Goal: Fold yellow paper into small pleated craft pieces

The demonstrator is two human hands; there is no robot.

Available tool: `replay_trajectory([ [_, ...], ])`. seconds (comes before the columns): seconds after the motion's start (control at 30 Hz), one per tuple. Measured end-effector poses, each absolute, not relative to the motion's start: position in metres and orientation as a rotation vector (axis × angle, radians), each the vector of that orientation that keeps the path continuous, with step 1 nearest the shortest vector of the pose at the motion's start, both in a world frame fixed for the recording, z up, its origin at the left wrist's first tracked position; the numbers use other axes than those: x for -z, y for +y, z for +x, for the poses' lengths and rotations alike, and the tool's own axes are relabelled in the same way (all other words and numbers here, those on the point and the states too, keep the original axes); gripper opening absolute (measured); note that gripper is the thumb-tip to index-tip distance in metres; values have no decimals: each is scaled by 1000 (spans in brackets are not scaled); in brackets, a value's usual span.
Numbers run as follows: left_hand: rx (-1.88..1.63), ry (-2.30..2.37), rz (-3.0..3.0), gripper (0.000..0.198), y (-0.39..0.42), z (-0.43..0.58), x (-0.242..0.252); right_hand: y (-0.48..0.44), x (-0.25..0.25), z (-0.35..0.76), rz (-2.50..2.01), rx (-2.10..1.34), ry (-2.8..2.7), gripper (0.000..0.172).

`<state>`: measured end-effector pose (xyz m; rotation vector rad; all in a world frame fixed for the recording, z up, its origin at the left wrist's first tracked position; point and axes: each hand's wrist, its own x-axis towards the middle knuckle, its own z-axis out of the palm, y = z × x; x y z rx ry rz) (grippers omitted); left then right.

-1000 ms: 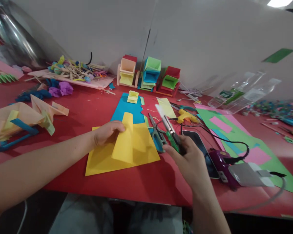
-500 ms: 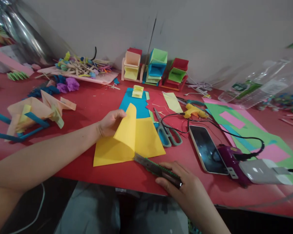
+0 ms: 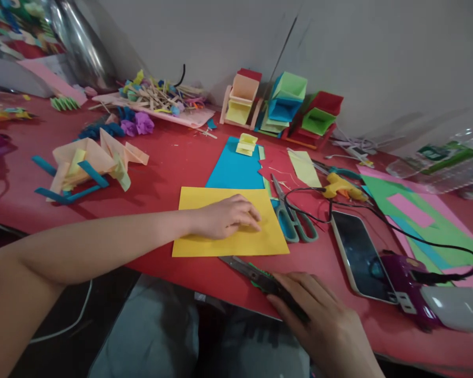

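A yellow sheet of paper [image 3: 197, 202] lies flat on the red table. My left hand [image 3: 230, 215] rests on it with fingers loosely bent and spread, holding nothing. My right hand [image 3: 319, 310] grips a box cutter [image 3: 266, 281], its blade out and its tip by the sheet's near edge. Under the yellow sheet's far edge sits blue paper [image 3: 234, 168], which bears a small folded yellow paper piece [image 3: 246, 144]. Just right of the yellow sheet are grey-handled scissors [image 3: 294, 220].
To the right are a phone [image 3: 360, 257], a purple device [image 3: 405, 283], a yellow glue gun [image 3: 342, 186] with its black cord, and coloured paper sheets [image 3: 453, 210]. Paper boxes [image 3: 287, 100] stand along the wall. A folded paper model [image 3: 84, 163] is at left.
My left hand has let go of the lifted, curled part of the yellow sheet, which now lies flat, and moved right onto it. The view has turned left.
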<state>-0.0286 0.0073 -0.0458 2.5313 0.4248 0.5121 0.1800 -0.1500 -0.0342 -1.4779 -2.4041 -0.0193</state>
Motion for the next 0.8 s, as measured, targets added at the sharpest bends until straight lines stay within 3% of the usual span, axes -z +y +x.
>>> replay_trajectory([
  [0.17,-354,478,2842,47,6,-29,51,-154,33,175,-1520,94,-2467,30],
  [0.37,-173,622,2794,51,6,-33,52,-157,28,165,-1517,292,-2517,35],
  [0.8,-222,598,2757,50,6,-34,52,-154,27,163,-1446,223,-2577,35],
])
